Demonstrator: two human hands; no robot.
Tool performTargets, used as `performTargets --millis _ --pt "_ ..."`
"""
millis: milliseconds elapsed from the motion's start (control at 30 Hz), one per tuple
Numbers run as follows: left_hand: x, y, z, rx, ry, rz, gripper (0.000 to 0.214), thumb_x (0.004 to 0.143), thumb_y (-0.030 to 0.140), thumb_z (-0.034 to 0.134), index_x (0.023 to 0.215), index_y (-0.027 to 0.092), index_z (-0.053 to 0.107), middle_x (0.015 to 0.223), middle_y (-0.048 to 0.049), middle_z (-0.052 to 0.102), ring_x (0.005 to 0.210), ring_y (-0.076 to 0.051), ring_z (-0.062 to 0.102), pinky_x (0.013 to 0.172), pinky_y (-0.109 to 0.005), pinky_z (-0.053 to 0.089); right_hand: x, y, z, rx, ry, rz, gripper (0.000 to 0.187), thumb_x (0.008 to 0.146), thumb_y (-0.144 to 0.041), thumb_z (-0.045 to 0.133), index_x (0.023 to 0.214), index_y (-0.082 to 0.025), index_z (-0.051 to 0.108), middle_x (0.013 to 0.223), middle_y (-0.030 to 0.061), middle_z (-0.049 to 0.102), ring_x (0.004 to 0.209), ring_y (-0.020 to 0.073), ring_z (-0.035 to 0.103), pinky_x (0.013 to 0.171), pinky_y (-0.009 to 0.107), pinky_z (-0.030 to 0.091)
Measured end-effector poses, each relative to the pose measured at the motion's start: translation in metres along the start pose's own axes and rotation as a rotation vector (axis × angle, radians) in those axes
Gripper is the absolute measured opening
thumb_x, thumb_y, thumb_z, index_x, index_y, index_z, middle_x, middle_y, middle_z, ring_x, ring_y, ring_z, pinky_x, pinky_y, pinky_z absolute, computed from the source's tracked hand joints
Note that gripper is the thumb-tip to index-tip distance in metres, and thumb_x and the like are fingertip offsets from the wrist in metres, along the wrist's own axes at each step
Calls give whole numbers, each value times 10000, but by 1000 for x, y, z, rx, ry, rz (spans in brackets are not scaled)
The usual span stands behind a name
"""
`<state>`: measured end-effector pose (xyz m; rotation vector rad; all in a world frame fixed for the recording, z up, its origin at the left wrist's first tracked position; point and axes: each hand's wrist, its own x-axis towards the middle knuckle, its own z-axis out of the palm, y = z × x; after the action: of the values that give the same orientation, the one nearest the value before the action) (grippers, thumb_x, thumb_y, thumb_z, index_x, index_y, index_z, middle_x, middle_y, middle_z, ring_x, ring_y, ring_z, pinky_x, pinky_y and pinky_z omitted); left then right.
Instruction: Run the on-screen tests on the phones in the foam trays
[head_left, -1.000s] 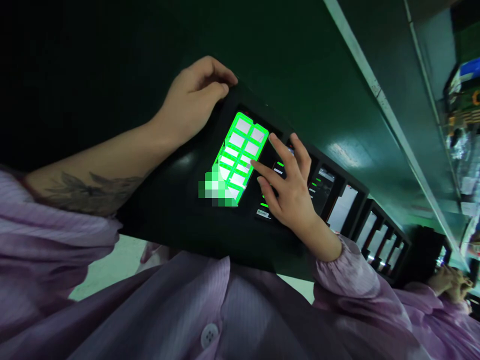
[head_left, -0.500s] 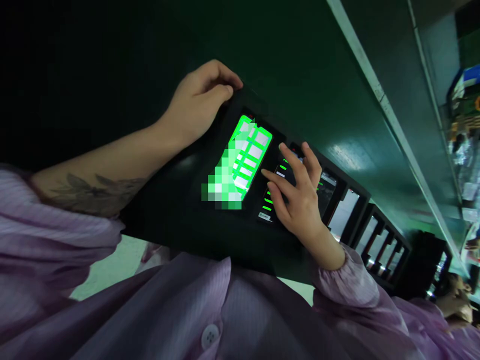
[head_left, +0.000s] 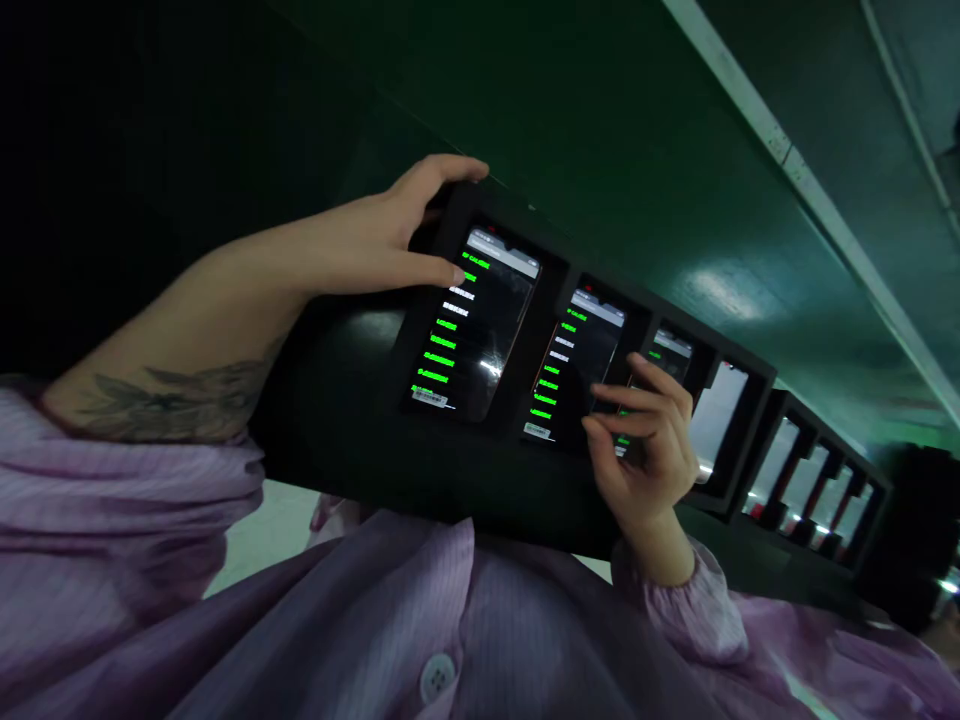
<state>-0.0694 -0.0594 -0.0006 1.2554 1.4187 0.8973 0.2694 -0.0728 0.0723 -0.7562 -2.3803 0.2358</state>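
Several phones lie in the slots of a black tray (head_left: 559, 262) before me. The leftmost phone (head_left: 487, 330) shows a dark screen with green and white lines of text. My left hand (head_left: 390, 230) is open at the tray's left end, its thumb reaching to the edge of that screen and its fingers stretched to the tray's far corner. A second phone (head_left: 581, 355) shows a similar list. My right hand (head_left: 649, 440) is over the third phone (head_left: 670, 345), partly covering it. Its fingers are bent and a little apart, with nothing seen between them.
A fourth phone (head_left: 718, 420) with a pale screen fills the tray's right end. Beyond it stands another black tray (head_left: 766, 440) with several phones. The dark green tabletop (head_left: 637, 210) stretches away behind, crossed by a pale metal strip (head_left: 780, 145).
The leftmost screen has gone from bright green with white blocks to a dark text list. My left thumb has moved onto that phone's edge. My right hand has shifted right, uncovering the second phone.
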Motion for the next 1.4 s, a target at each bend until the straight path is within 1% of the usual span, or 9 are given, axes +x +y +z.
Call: performTargets --millis 100,200,267,367,533,767,1000,1200,1400 --pt "-4 -8 -10 155 -134 89 1271 661 243 979 1681 368 231 1727 -88 369 1554 -313 508 1269 -518 491 -13 -4 1 47 48 23 329 1027 -232 666 725 -252 536 788 -9 788 1048 276 808 809 449 656" --pt "-6 -19 -14 342 -239 204 1467 586 489 1015 1712 420 76 1838 -88 -2 1703 -442 147 1308 -621 398 -22 -9 4 59 71 52 346 1046 -194 598 706 -243 564 781 0 782 1015 263 804 763 427 642" --pt "-6 -24 -12 378 -218 210 1524 547 556 1023 1714 423 52 1835 -83 -97 1697 -510 -3 1301 -727 330 -24 -12 5 62 64 79 296 1040 -181 593 751 -238 627 821 3 791 1023 260 797 792 432 640" --pt "-6 -22 -2 322 -64 173 1514 507 518 1057 1715 370 156 1840 -92 -21 1688 -543 -17 1328 -801 185 -21 -13 7 51 21 114 196 1022 -187 614 862 -249 709 924 10 804 1083 273 779 873 460 634" --pt "-5 -14 10 186 149 163 1296 547 379 1063 1640 365 366 1814 -50 189 1727 -403 33 1452 -589 47 -12 -18 17 19 -40 111 118 1024 -247 633 1055 -251 746 1179 58 786 1280 313 690 1028 520 598" --pt "-3 -25 -10 327 -33 265 1423 617 630 965 1714 336 107 1823 -76 81 1723 -401 19 1408 -636 98 -6 -44 50 -24 -189 132 317 1016 -346 640 1314 -252 692 1530 126 612 1516 399 467 1216 662 454" --pt "-7 -19 -12 173 5 195 1289 663 648 918 1689 276 231 1808 -104 191 1711 -382 129 1414 -560 126 -5 -52 58 -53 -240 182 399 1031 -400 620 1407 -269 630 1674 142 458 1628 451 280 1274 752 340" --pt "-5 -22 -7 102 170 277 984 896 643 691 1663 275 197 1639 -106 504 1546 -261 491 1324 -526 369 -4 -52 57 -66 -260 199 413 1044 -453 608 1422 -287 605 1656 137 475 1634 449 297 1268 759 361" --pt "-4 -9 -4 -44 468 155 429 895 277 659 1322 304 616 1201 -44 762 1089 -210 731 969 -405 606 -4 -51 57 -6 -236 169 364 1036 -412 627 1368 -264 653 1656 138 494 1638 439 294 1276 753 352"
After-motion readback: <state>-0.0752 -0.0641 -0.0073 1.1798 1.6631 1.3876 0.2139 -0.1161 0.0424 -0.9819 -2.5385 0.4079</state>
